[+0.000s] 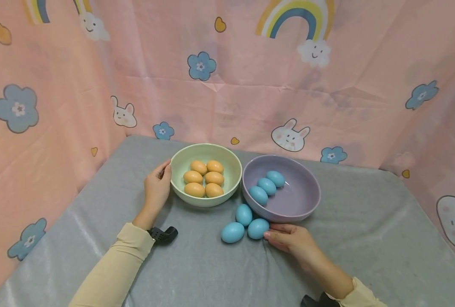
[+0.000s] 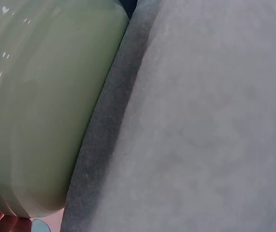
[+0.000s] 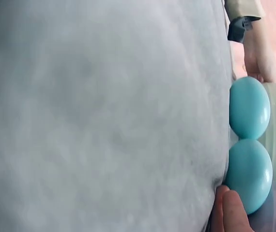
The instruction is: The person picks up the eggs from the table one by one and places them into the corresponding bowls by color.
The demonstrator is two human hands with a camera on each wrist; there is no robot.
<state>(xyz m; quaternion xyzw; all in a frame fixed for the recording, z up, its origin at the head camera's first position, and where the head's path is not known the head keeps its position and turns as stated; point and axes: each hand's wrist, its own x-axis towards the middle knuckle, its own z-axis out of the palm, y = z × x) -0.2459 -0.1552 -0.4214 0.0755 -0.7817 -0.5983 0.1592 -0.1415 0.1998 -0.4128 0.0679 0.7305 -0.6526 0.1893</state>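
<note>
My left hand (image 1: pixel 157 187) holds the left rim of a light green bowl (image 1: pixel 206 202), which contains several orange-yellow eggs (image 1: pixel 193 177). Its fingertips lie against the bowl's wall (image 2: pixel 41 111) in the left wrist view. My right hand (image 1: pixel 294 244) is at the right end of a blue egg (image 1: pixel 258 229) on the cloth, in front of the purple bowl (image 1: pixel 300 198). In the right wrist view its fingers (image 3: pixel 235 212) sit on either side of that egg. Two more blue eggs (image 1: pixel 233 233) lie close by. Three blue eggs (image 1: pixel 267 186) rest inside the purple bowl.
Grey cloth (image 1: pixel 196 264) covers the table. The two bowls stand side by side near its back edge. A pink curtain (image 1: pixel 242 98) printed with rainbows, rabbits and flowers encloses the back and sides. A black strap device (image 1: pixel 163 234) sits on my left wrist.
</note>
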